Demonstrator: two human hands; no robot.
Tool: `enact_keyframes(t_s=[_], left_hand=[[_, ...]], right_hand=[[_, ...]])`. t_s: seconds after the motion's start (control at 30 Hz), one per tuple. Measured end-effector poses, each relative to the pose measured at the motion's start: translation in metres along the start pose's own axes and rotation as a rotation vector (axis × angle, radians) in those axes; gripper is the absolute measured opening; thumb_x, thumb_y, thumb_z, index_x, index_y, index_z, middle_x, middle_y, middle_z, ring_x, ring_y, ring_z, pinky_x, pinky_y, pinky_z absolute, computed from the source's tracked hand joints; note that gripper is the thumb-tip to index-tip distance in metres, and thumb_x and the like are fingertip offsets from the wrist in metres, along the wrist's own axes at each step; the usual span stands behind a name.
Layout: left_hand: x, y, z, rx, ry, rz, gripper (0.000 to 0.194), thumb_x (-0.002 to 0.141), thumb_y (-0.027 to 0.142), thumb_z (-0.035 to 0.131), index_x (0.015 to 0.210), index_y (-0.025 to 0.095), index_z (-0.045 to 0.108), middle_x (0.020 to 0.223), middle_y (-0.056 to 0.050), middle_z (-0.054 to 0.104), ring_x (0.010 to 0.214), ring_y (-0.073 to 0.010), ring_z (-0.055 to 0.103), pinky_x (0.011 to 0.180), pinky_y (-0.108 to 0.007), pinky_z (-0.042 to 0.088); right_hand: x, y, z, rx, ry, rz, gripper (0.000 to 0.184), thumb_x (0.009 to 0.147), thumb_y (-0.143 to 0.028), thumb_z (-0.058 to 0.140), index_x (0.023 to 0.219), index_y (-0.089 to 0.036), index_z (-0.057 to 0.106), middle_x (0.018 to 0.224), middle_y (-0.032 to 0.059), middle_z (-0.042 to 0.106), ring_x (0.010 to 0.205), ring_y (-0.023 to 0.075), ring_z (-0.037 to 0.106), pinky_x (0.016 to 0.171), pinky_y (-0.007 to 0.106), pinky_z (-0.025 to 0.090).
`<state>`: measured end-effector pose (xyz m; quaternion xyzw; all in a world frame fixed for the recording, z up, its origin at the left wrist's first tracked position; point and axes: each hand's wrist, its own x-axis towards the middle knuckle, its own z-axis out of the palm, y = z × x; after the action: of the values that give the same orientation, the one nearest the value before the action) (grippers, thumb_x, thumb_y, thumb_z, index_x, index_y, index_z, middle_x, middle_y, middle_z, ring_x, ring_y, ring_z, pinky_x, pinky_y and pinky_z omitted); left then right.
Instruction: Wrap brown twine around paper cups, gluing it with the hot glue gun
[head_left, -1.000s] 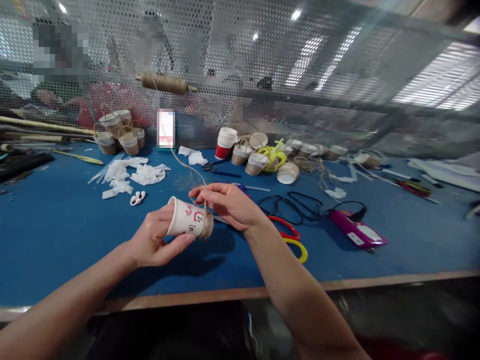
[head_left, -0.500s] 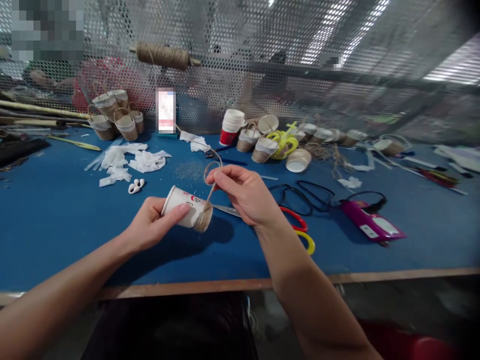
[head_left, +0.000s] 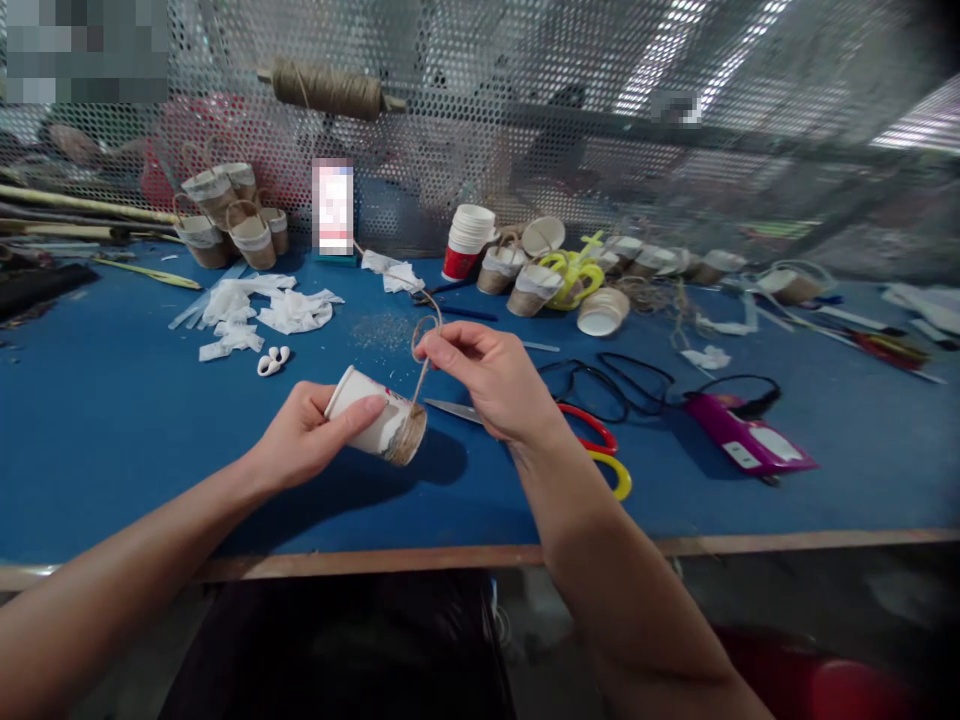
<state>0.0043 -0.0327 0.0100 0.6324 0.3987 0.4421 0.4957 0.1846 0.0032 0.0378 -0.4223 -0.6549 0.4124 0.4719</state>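
Observation:
My left hand (head_left: 319,435) is wrapped round a white paper cup (head_left: 367,400), which lies tilted on its side above the table, rim toward the left. Brown twine (head_left: 407,437) is wound in several turns round the cup's base end. Between the thumb and fingers of my right hand (head_left: 487,375), the loose run of that twine is pinched; it stretches taut down to the cup and loops back above the fingers. Scissors (head_left: 592,430) with red and yellow handles lie beneath my right wrist, blades toward the cup.
Twine-covered cups (head_left: 251,240) with handles stand back left, and more lie back right beside stacked paper cups (head_left: 471,235). A twine spool (head_left: 326,88) hangs on the mesh. White lace scraps (head_left: 300,308), a phone (head_left: 334,208) and a purple device (head_left: 750,435) with black cord are about.
The cup has turned slightly in my left hand, so less of its red print shows. My right hand keeps its pinch on the twine. The whole view has shifted a little.

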Motion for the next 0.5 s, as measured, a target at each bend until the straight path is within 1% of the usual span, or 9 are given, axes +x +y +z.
enact_keyframes(t_s=[0.3,0.5], left_hand=[[-0.0026,0.0036,-0.0008,0.016,0.028,0.092,0.031,0.073,0.034,0.059,0.052,0.013,0.064,0.041,0.002,0.053,0.038,-0.0065,0.040,0.036,-0.017,0.036],[-0.0048,0.0026,-0.0026,0.089,0.036,0.172,0.032,0.076,0.030,0.056,0.050,0.013,0.061,0.040,0.003,0.050,0.038,-0.0061,0.038,0.035,-0.017,0.033]], right_hand=[[0.0006,0.0016,0.0014,-0.035,-0.033,0.020,0.017,0.073,-0.033,0.060,0.068,-0.017,0.062,0.070,-0.0002,0.062,0.067,0.0109,0.053,0.068,0.025,0.041],[-0.0004,0.0026,0.0019,-0.025,-0.052,0.032,0.017,0.073,-0.032,0.060,0.068,-0.017,0.062,0.071,0.0003,0.062,0.068,0.0109,0.053,0.068,0.025,0.040]])
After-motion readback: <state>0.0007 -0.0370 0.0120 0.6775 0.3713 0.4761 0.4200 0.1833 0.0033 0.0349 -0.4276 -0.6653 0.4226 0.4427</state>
